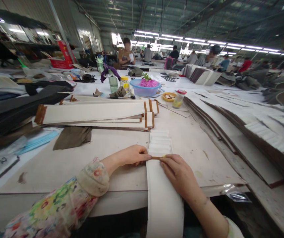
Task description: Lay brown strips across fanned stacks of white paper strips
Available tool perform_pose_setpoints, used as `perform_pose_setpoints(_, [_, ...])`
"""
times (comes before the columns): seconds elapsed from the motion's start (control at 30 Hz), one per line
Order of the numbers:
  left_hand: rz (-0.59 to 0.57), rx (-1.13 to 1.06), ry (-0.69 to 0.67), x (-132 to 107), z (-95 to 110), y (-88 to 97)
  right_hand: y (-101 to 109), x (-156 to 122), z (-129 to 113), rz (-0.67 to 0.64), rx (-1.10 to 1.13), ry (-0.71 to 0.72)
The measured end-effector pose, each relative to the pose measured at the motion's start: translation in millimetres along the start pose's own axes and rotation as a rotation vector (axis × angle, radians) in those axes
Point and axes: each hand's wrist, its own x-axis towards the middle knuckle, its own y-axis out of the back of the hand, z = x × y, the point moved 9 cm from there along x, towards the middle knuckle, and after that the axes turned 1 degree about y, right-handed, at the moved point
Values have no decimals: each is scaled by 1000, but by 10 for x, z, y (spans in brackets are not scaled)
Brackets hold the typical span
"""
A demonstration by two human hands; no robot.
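A long white strip (pixel 163 195) runs from the table over its front edge toward me. Across it lies a thin brown band (pixel 156 158). My left hand (pixel 131 155) pinches the band's left end at the strip's left edge, fingers closed. My right hand (pixel 175 170) presses the band's right end with curled fingers and lies on the strip. Just beyond, several folded white pieces (pixel 160 140) overlap in a row.
A stack of long white strips with brown ends (pixel 92 114) lies further back. Rows of white strips (pixel 263 132) fill the right side. A blue bowl (pixel 144 88), jars (pixel 179 98) and dark cloth (pixel 72 137) stand around. Other people work at far tables.
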Motion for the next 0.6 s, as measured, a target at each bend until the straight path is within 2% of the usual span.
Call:
perform_pose_setpoints(0.1, [-51,-53,40,2,-44,-33,31,-72,36,53,48,0])
perform_pose_setpoints(0.17, [7,-30,74,38,-71,1,38,-100,48,71,72,3])
perform_pose_setpoints(0.23, [120,26,63,84,-47,69,41,-111,50,82,84,5])
perform_pose_setpoints(0.37, [341,149,-120,62,195,182,44,-110,38,90,94,8])
perform_pose_setpoints(0.5, [425,339,-241,-106,443,175,48,-106,14,87,105,21])
perform_pose_setpoints(0.6, [445,431,-295,-179,565,173,60,-105,1,95,114,31])
